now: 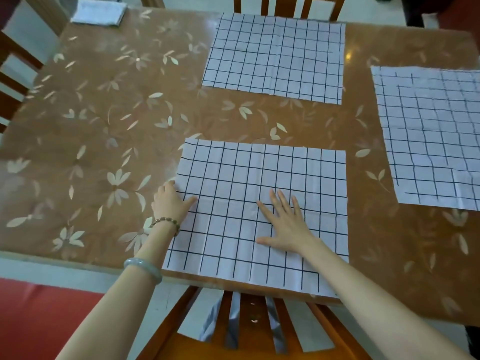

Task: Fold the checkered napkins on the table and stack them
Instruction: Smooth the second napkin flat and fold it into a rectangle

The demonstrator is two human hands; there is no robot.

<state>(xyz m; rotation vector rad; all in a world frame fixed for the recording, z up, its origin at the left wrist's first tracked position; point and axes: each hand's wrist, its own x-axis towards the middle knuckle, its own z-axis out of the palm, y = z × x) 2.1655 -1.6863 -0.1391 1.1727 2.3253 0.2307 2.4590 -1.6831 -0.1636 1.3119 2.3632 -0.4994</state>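
Observation:
Three white napkins with a dark grid lie flat on the brown leaf-patterned table (104, 126). The near napkin (298, 178) reaches the table's front edge. My right hand (283, 223) rests flat on its middle, fingers spread. My left hand (171, 201) lies at its left edge, the thumb over the cloth and the fingers partly curled at the rim. A second napkin (275, 58) lies at the far side. The third napkin (431, 136) lies at the right, cut off by the frame's edge.
A small folded white cloth (98, 11) sits at the table's far left corner. Wooden chairs stand around the table: one below me (246, 331), one at the far side (291, 6), one at the left (13, 74).

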